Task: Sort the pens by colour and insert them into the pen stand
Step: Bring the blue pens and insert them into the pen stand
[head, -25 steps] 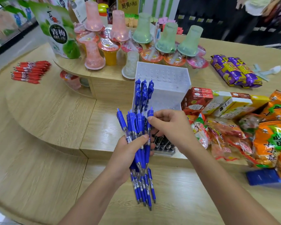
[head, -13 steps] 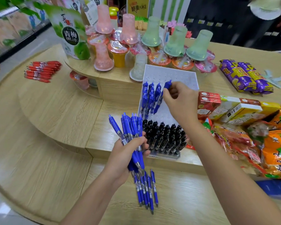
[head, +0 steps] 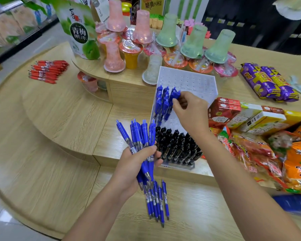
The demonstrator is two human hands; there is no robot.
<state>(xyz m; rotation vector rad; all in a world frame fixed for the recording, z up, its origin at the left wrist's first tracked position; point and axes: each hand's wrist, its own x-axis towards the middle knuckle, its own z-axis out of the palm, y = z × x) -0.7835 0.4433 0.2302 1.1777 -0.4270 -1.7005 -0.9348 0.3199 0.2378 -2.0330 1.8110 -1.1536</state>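
1. The left hand is curled round a bundle of blue pens. Their click ends fan upward above the fingers and their tips point down past the palm.
2. The right hand is ahead of the left and a little to its right. It pinches the top of a single blue pen between thumb and fingertips.
3. That pen stands in the white pen stand, at the right edge of the standing blue pens, which are just left of the right hand's fingers.
4. Black pens fill the stand's near rows, under the right wrist and just beside the left hand's fingertips.
5. Loose blue pens lie on the counter just below the left hand, tips toward the person.
6. Red pens lie in a pile well to the left of both hands.
7. Snack packets are heaped to the right of the right forearm, and jelly cups stand beyond the right hand, past the stand.
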